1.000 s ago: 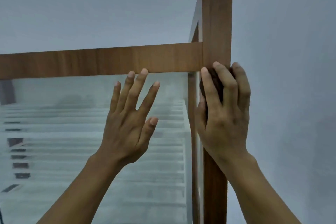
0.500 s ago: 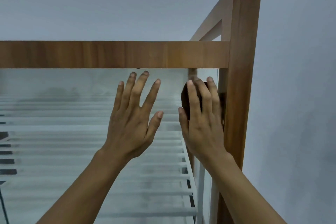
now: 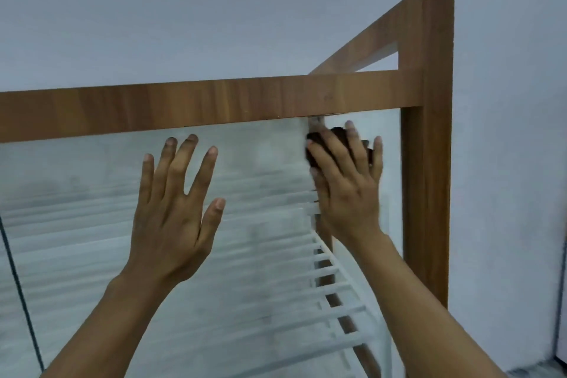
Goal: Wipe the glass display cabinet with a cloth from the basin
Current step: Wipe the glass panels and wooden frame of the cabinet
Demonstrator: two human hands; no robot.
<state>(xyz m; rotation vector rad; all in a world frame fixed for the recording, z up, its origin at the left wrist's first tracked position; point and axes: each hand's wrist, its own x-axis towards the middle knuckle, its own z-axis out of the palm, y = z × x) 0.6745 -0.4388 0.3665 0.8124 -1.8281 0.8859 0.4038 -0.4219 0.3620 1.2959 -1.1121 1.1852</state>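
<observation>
The glass display cabinet has a brown wooden frame and a front glass pane. My left hand lies flat on the glass below the top rail, fingers spread and straight. My right hand presses a dark brown cloth against the glass near the upper right corner, just under the rail and left of the corner post. Its fingers lie straight over the cloth, which shows only between and beside them.
White slatted shelves sit behind the glass. A dark vertical seam runs down the pane at the far left. A plain pale wall stands behind and to the right of the cabinet.
My right hand and the cloth have moved off the wooden corner post onto the glass under the top rail. My left hand has stayed flat on the pane.
</observation>
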